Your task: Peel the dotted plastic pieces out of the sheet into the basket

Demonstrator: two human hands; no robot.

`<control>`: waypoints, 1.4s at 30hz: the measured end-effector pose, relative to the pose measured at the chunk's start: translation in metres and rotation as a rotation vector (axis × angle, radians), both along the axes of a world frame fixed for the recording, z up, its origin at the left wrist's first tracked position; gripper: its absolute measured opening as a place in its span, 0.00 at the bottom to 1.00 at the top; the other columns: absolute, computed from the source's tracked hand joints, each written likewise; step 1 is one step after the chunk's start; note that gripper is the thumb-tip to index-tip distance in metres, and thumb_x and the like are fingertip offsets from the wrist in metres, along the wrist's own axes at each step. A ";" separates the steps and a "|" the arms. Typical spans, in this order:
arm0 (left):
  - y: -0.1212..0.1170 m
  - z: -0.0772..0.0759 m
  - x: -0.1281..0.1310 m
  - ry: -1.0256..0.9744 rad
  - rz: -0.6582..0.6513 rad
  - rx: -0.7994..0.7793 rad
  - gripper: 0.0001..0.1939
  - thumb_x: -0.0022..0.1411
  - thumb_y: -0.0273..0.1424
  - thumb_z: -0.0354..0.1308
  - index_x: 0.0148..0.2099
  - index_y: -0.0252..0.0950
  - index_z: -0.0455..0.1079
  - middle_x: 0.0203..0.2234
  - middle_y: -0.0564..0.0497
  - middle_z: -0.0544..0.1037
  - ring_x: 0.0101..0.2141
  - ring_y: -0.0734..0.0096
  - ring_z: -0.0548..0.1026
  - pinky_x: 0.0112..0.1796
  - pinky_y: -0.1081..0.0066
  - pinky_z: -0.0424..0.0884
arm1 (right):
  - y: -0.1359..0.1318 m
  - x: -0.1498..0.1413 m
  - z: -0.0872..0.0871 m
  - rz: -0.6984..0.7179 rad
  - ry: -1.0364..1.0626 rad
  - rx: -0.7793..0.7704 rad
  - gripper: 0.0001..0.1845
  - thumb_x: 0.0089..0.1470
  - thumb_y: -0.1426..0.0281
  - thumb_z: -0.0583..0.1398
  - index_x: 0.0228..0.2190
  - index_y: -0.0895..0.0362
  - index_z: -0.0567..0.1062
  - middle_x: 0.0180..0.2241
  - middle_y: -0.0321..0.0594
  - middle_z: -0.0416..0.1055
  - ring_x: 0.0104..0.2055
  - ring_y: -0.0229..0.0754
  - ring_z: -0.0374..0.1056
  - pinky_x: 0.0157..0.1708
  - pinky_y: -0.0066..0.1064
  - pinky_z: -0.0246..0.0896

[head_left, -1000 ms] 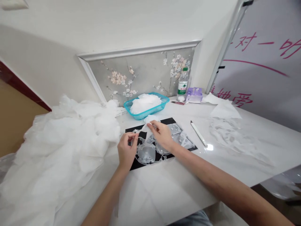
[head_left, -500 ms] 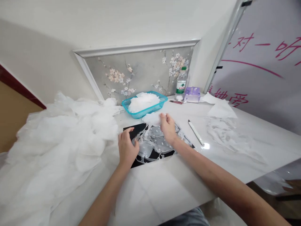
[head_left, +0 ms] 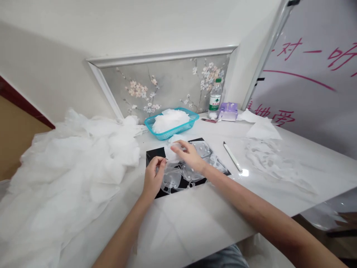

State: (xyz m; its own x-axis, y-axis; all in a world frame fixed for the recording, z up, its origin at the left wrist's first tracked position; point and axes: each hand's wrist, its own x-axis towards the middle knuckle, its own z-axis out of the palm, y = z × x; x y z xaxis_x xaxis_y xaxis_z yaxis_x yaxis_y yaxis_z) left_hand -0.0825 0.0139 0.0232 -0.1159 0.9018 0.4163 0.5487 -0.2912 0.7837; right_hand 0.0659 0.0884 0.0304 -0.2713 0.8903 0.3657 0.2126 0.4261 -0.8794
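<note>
Over the left part of the black board (head_left: 152,153), the right hand (head_left: 189,154) is back with a thin white sheet (head_left: 173,153); half a second ago it held white material out by the basket (head_left: 167,136). Left hand (head_left: 155,175) was spread then; now thumb and fingertips nearly meet at the sheet's left edge, but can't tell if they pinch it. Right fingertips touch the sheet, thumb lower; grip unclear. Basket, pen (head_left: 233,158) and bottle (head_left: 215,101) unmoved. Edges: a strip of tabletop (head_left: 173,227) runs between board and near edge; narrow gap from board to pen; big white pile (head_left: 78,163) sits close on the left hand's outer side. Basket just behind board. Materials: pile soft, crumpled, layered; board flat, angular; cut-outs (head_left: 195,173) on it translucent, rounded, dotted; basket blue perforated plastic, heaped white; scraps (head_left: 276,163) past the pen thin, stringy, see-through.
</note>
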 end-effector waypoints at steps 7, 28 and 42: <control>-0.002 0.000 -0.004 0.166 0.078 0.090 0.12 0.61 0.29 0.47 0.24 0.37 0.56 0.20 0.57 0.59 0.24 0.75 0.61 0.28 0.74 0.57 | -0.004 -0.002 0.004 0.221 0.195 -0.141 0.16 0.49 0.55 0.58 0.27 0.56 0.66 0.22 0.31 0.62 0.25 0.33 0.58 0.25 0.25 0.56; 0.012 -0.017 -0.021 -0.251 0.321 -0.105 0.13 0.60 0.40 0.46 0.28 0.38 0.62 0.25 0.53 0.72 0.32 0.67 0.71 0.36 0.70 0.64 | 0.036 0.035 -0.021 -0.134 -0.479 0.186 0.13 0.52 0.67 0.59 0.40 0.58 0.73 0.46 0.50 0.71 0.52 0.52 0.62 0.52 0.50 0.50; 0.012 -0.010 -0.012 -0.264 -0.092 -0.295 0.29 0.43 0.35 0.66 0.49 0.37 0.64 0.45 0.45 0.74 0.45 0.60 0.73 0.46 0.62 0.68 | 0.000 0.003 -0.014 0.286 -0.583 0.421 0.09 0.54 0.69 0.59 0.37 0.59 0.74 0.37 0.45 0.73 0.40 0.42 0.68 0.38 0.31 0.61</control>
